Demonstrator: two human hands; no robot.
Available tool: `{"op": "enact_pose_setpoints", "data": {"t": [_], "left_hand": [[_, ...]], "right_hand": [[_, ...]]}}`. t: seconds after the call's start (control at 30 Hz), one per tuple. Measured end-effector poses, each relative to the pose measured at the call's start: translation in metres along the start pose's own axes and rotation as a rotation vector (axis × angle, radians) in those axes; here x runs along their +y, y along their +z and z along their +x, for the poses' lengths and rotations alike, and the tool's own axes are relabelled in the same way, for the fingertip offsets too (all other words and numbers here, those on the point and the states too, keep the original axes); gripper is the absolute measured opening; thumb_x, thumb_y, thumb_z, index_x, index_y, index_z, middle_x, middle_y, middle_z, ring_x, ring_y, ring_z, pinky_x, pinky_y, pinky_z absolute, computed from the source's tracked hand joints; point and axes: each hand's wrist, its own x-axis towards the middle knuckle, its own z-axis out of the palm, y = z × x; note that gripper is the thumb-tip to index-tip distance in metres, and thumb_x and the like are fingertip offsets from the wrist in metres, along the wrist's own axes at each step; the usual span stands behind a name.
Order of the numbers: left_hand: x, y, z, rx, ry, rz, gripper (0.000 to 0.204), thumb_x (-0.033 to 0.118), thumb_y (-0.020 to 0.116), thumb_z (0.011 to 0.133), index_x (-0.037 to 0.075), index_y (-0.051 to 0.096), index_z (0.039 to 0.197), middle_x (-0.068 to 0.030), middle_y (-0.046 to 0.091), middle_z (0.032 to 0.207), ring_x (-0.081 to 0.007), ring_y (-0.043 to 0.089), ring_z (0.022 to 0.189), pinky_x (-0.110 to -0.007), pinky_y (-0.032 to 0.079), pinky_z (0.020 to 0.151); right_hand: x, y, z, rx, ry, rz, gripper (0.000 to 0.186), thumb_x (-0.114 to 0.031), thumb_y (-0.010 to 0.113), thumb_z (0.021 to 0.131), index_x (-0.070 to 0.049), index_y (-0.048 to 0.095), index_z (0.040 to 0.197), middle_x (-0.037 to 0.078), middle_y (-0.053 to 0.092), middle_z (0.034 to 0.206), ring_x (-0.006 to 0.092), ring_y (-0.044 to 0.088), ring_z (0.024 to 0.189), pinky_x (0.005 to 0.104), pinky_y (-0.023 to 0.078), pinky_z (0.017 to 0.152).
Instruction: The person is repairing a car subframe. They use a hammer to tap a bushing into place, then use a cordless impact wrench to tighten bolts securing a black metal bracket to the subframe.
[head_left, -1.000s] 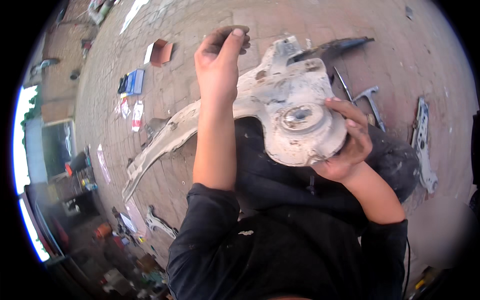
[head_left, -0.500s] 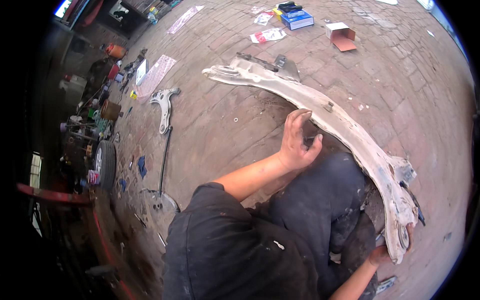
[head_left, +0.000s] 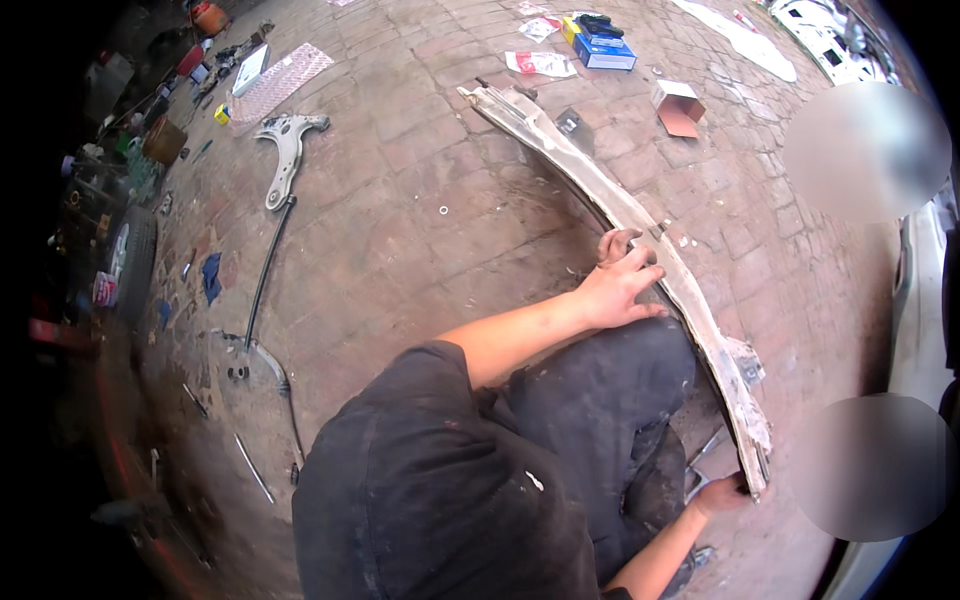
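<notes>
Two changes are seen: the long, curved, off-white metal beam (head_left: 683, 287) has been rolled more nearly edge-on, so that less of its broad face is shown, and the bare left hand (head_left: 628, 280), which was held with thumb and fingers spread at its inner edge, has been brought flatter against that edge, near mid-length. The fingers of the left hand are bent at the metal; whether it is firmly clasped by them cannot be told. By the right hand (head_left: 722, 493) the near end of the beam is gripped, its fingertips being partly hidden beneath. From that grip the beam is stretched away past the left hand, over the reddish-brown brick paving (head_left: 490, 285), and just beside the left hand a bent knee in dark trousers (head_left: 640, 360) is passed. For the handling, it may be judged that the part is being turned about the right-hand grip and steadied by the left. Beyond the left hand, well apart from it, a white cardboard box with a rust-red inside (head_left: 678, 108) is left lying.
</notes>
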Motion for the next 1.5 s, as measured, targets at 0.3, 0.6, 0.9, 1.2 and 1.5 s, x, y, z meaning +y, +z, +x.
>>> {"op": "enact_pose_setpoints", "data": {"t": [0.3, 0.6, 0.9, 1.2, 1.5], "left_hand": [[-0.003, 0.03, 0.037, 0.145, -0.035, 0.131, 0.033, 0.041, 0.081, 0.077, 0.016, 0.067, 0.094, -0.0077, 0.054, 0.129, -0.04, 0.029, 0.136, -0.056, 0.014, 0.107], [-0.025, 0.07, 0.143, 0.038, 0.056, 0.144, 0.041, 0.038, 0.081, 0.08, 0.002, 0.063, 0.085, -0.0225, 0.055, 0.118, -0.0418, 0.052, 0.115, -0.053, 0.042, 0.093], [-0.04, 0.129, 0.229, -0.158, 0.019, 0.133, 0.032, 0.035, 0.071, 0.082, 0.006, 0.071, 0.095, -0.0151, 0.061, 0.113, -0.0401, 0.052, 0.118, -0.056, 0.038, 0.103], [-0.056, 0.172, 0.275, -0.092, 0.05, 0.235, 0.027, 0.033, 0.071, 0.074, 0.006, 0.069, 0.075, -0.0112, 0.065, 0.101, -0.0389, 0.046, 0.113, -0.058, 0.026, 0.102], [-0.1, 0.234, 0.321, -0.261, -0.031, 0.453, 0.041, 0.045, 0.067, 0.076, 0.011, 0.079, 0.095, -0.0081, 0.068, 0.111, -0.0404, 0.045, 0.12, -0.062, 0.023, 0.107]], "right_hand": [[-0.016, 0.009, 0.034, -0.015, 0.365, 0.043, 0.051, -0.022, 0.057, 0.102, 0.011, 0.044, 0.139, 0.03, 0.053, 0.137, 0.0382, 0.055, 0.125, 0.0439, 0.042, 0.106], [-0.032, 0.073, 0.181, -0.153, 0.598, 0.443, 0.052, -0.025, 0.055, 0.105, 0.005, 0.043, 0.145, 0.016, 0.051, 0.144, 0.0223, 0.05, 0.131, 0.036, 0.035, 0.113], [0.057, 0.128, 0.18, -0.068, 0.577, 0.208, 0.075, -0.039, 0.081, 0.087, 0.007, 0.045, 0.134, 0.023, 0.058, 0.129, 0.0287, 0.057, 0.121, 0.0389, 0.046, 0.102], [0.144, 0.145, 0.04, -0.489, 0.578, -0.262, 0.088, -0.039, 0.085, 0.08, 0.015, 0.043, 0.136, 0.034, 0.052, 0.132, 0.0454, 0.051, 0.125, 0.048, 0.041, 0.108], [0.194, 0.162, 0.023, -0.686, 0.384, -0.376, 0.112, -0.037, 0.092, 0.066, 0.007, 0.031, 0.15, 0.031, 0.042, 0.147, 0.0455, 0.039, 0.139, 0.0516, 0.032, 0.116]]}}
